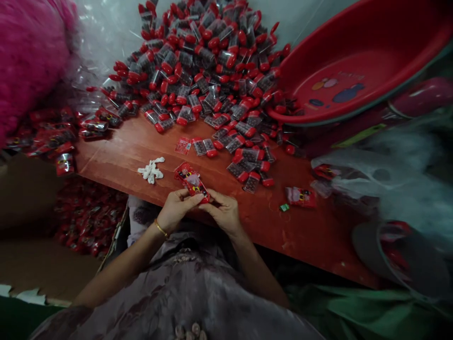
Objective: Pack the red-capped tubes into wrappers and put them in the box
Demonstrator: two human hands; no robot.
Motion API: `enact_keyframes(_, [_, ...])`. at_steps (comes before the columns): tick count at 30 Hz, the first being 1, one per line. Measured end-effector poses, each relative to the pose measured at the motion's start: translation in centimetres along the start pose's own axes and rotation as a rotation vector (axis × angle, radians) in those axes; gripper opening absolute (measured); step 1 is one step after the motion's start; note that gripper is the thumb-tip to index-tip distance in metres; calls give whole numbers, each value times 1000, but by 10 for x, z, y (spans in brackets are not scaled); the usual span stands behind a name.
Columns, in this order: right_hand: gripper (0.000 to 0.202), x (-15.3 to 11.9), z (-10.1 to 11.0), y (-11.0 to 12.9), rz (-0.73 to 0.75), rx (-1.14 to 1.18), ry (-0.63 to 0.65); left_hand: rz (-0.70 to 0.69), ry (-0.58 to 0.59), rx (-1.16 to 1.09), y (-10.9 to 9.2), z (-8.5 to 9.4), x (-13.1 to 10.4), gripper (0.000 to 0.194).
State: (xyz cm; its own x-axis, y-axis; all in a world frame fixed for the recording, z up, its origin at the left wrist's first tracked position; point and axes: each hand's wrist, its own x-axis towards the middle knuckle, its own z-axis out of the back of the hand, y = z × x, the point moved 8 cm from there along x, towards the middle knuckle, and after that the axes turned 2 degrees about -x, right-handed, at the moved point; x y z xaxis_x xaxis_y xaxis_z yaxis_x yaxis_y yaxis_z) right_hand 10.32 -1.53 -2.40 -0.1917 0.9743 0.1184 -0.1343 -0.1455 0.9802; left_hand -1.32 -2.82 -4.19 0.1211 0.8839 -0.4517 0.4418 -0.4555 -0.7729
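Over the table's near edge, my left hand [181,208] and my right hand [223,211] both pinch the lower end of a red printed plastic packet [193,179]. The packet has yellow and black print and a clear part in its middle. Whether anything is inside it I cannot tell. To the left lie crumpled white pieces [152,170], whose kind is unclear. Just beyond the packet are a flat red printed card or wrapper [183,146] and small clear tubes with red caps [204,147], filled with dark bits.
A large heap of red-capped tubes [198,61] covers the back of the wooden table [116,151]. A red basin [354,61] leans at right. Filled packets [53,132] lie at left, above a cardboard box [28,203] of red packets. A grey bin [375,245] stands at right.
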Motion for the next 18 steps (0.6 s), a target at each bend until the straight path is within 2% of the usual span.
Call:
enact_keyframes(5, [18,-4,-7,9,97,-185,-47,109,-8,44,14,13,0,43])
enact_keyframes(8, [23,-3,-13,10,129,-276,-37,141,-1,53,18,18,-2,45])
enact_keyframes(11, [26,1,-20,5,95,-261,3,188,-25,9,21,23,-8,50])
enact_keyframes(14, [26,4,-20,4,87,-288,-21,171,-99,-64,19,30,-13,48])
enact_keyframes(16, [35,4,-21,10,154,-334,-40,136,-136,-82,17,36,-13,47])
enact_keyframes(18, [35,4,-23,17,239,-353,-26,124,-139,-75,17,39,-12,47])
